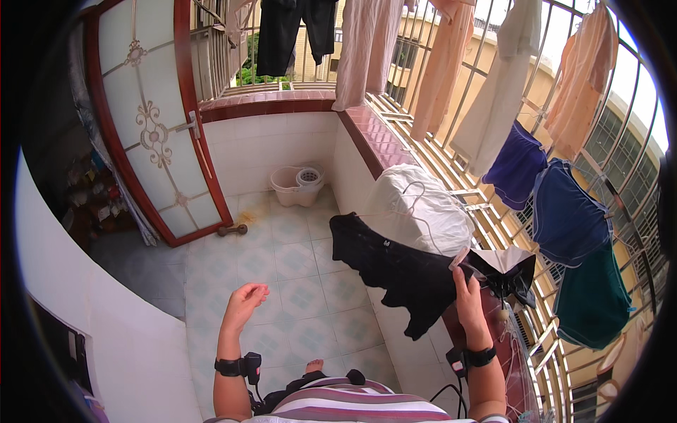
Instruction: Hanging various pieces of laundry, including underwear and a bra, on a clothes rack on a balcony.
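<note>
A black garment [402, 269] with a small pale mark at its upper edge hangs spread along a thin wire hanger [413, 211]. At its right end my right hand [468, 293] pinches a pale pink clothes peg [459, 259] together with the cloth. The hanger's hook points up and seems caught on nothing; a white cloth is behind it. My left hand [247, 302] is held over the tiled floor, apart from the garment. Its fingers are loosely bent, and nothing shows in them.
White cloth [423, 206] covers something bulky by the ledge [378, 137]. Trousers [365, 53], blue shorts [571, 211] and green shorts [595, 296] hang along the window bars. A mop bucket [297, 185] stands in the corner. A dumbbell [232, 230] lies near the glazed door [153, 121].
</note>
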{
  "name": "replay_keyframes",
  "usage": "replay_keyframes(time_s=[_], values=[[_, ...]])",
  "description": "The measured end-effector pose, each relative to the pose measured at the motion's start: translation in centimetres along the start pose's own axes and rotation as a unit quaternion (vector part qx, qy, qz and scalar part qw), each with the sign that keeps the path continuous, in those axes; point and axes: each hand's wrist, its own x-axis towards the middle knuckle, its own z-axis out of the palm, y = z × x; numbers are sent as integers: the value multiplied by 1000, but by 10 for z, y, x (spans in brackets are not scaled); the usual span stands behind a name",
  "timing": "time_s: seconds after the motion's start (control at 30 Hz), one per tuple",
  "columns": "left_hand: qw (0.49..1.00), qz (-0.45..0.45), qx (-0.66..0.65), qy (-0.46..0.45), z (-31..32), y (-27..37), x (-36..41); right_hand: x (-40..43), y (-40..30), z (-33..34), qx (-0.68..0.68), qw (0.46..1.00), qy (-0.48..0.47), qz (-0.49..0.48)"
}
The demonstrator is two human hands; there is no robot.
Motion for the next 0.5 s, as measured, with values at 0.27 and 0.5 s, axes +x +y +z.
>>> replay_keyframes(time_s=[0.27, 0.5], values=[[978, -137, 6, 157, -107, -83, 53, 174, 6, 70, 170, 981, 74, 55], [971, -186, -4, 149, -97, -100, 108, 300, 16, 60, 104, 981, 162, -24]])
